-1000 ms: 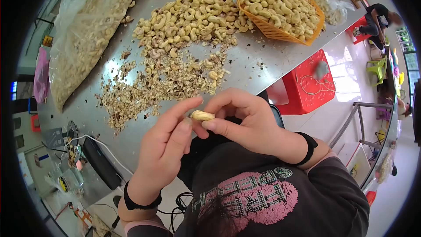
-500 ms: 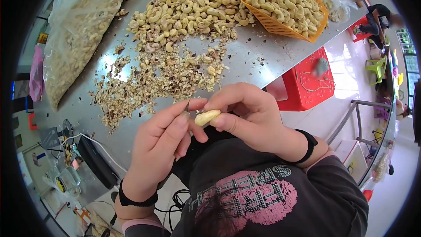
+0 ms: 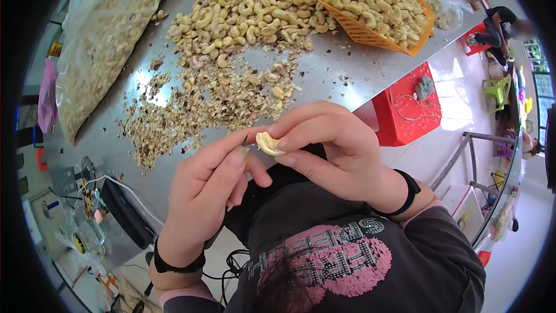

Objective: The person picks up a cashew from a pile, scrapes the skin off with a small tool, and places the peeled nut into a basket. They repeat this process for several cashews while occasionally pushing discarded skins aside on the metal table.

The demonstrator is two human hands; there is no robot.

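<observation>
My right hand (image 3: 333, 142) pinches a pale cashew nut (image 3: 269, 144) between thumb and fingertips, its curved inner side now showing. Close on its left, my left hand (image 3: 211, 174) is closed around a small knife, of which only the dark pointed blade tip (image 3: 245, 140) sticks out between thumb and forefinger. The blade tip is right beside the nut. Beyond both hands, crumbs and skin scraps (image 3: 214, 95) are spread over the metal table (image 3: 341, 90), with a heap of cashews (image 3: 249, 8) behind them.
An orange basket (image 3: 362, 33) full of cashews stands at the table's far right. A large clear bag of cashews (image 3: 110, 46) lies on the left. Beside the table is a red stool (image 3: 408, 110). Another person (image 3: 498, 29) sits in the right background.
The cashew has been turned in my right fingers, from lying lengthwise to showing its hollow inner curve. My left hand has shifted slightly left and down with the knife.
</observation>
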